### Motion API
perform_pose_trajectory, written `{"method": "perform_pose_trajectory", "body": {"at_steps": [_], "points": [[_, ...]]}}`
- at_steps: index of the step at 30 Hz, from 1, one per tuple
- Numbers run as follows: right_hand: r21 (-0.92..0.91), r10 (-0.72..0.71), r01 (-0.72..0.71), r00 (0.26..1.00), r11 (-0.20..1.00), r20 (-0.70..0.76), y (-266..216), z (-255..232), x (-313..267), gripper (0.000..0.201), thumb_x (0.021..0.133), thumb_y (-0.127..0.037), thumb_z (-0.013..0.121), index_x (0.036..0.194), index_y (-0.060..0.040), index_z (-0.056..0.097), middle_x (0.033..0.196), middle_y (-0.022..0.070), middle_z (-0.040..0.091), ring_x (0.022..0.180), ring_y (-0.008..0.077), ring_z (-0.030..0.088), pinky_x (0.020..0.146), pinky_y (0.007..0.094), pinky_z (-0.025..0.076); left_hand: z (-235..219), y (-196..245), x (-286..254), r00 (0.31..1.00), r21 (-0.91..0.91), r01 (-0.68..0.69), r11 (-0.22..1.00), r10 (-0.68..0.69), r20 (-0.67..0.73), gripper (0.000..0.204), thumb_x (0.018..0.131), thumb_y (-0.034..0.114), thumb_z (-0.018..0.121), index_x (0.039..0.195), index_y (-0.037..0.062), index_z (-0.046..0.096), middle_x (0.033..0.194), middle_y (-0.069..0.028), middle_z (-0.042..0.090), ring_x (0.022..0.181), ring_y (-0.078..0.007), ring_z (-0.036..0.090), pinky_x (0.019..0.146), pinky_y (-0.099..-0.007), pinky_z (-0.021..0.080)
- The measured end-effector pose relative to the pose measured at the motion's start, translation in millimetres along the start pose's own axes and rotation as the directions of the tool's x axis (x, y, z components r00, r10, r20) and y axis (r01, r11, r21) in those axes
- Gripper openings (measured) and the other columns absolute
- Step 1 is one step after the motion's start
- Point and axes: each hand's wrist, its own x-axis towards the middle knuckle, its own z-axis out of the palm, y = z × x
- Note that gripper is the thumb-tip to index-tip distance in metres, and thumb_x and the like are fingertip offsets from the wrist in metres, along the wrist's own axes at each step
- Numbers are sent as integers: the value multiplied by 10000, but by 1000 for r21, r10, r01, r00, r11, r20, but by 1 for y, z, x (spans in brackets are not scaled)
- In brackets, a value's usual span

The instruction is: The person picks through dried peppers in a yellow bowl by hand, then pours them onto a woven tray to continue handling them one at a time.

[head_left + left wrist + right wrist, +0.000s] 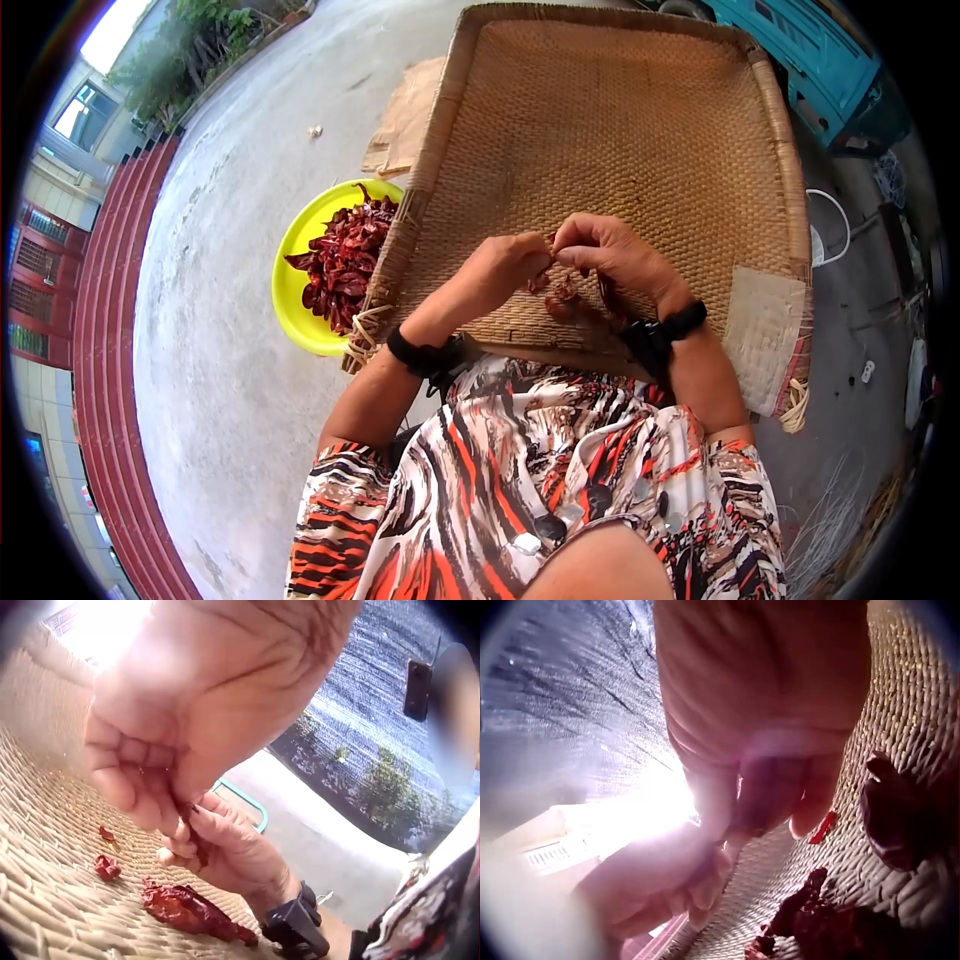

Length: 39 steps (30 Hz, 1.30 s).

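Observation:
Above the near part of a woven tray (620, 120), my left hand (492, 272) and right hand (618, 252) meet fingertip to fingertip. Between them they pinch a dried red chili (198, 849), mostly covered by the fingers. Below the hands, a larger dried chili (193, 911) lies on the weave in the left wrist view, beside a small crumpled red piece (107, 867). The right wrist view shows a dark chili (891, 817) on the tray and a red scrap (823, 828) near the fingertips.
Left of the tray, a yellow basin (292, 305) holds a heap of dried chilies (350, 260) on the concrete ground. A cardboard sheet (405, 115) lies behind it. A pale patch (762, 315) covers the tray's near right corner. Red steps (110, 380) run along the left; a teal vehicle (790, 50) stands far right.

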Motion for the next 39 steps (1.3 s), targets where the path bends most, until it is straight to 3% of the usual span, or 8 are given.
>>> {"method": "perform_pose_trajectory", "body": {"at_steps": [3,11,18,21,26,27,33,39], "points": [[143,-8,0,998,990,55,-3,-6,-1,128,913,-123,656,988,-22,634,861,-9,623,796,82,567,736,237,486,3,-7,2,984,-329,177,928,-178,29,158,965,160,552,965,8,595,735,-59,594,690,-125,580,638,-280,480],[134,48,-39,997,990,-64,14,3,8,149,916,-122,657,1030,-33,621,904,-12,609,828,77,567,759,224,490,-29,-6,-25,950,143,38,989,9,-312,63,903,88,601,899,27,588,736,-149,602,648,-278,595,608,-371,473],[-362,28,-20,999,932,15,9,13,3,178,820,-122,698,977,-42,665,901,67,638,861,154,607,764,298,501,-109,-24,-83,632,423,584,693,-60,-773,192,922,219,583,1009,50,609,898,-183,652,827,-371,630,743,-450,483],[-606,-63,104,994,789,89,12,17,5,181,789,-169,707,942,-72,708,907,89,642,892,235,623,776,345,502,-108,-45,-92,587,604,564,564,241,-773,219,907,154,630,1083,23,627,932,-94,658,832,-179,637,748,-311,499],[-675,-64,110,994,729,93,11,23,7,123,805,-187,688,876,-89,709,877,69,612,887,225,601,784,344,493,-65,2,-73,888,242,295,924,-172,-426,222,888,121,637,1094,37,636,927,-77,637,818,-167,616,737,-289,489],[-683,-58,103,994,723,88,10,24,7,119,804,-188,686,860,-84,705,876,68,611,887,227,602,783,347,493,-56,-11,-67,937,333,136,933,-12,-349,215,876,100,637,1081,32,637,907,-82,641,802,-178,611,732,-290,489],[-719,-191,197,977,666,91,28,20,13,139,826,-184,682,876,-55,666,888,89,629,885,234,622,781,370,499,2,-9,-21,986,435,107,894,-40,-162,225,858,218,655,1022,66,631,976,-146,657,900,-340,643,767,-411,507],[-213,49,-54,998,975,-27,10,20,8,120,889,-126,644,911,-8,639,847,67,625,813,136,591,727,302,489,16,-20,-1,984,437,88,895,-9,-179,194,859,249,653,946,77,630,840,-143,655,830,-339,654,698,-430,507]]}}
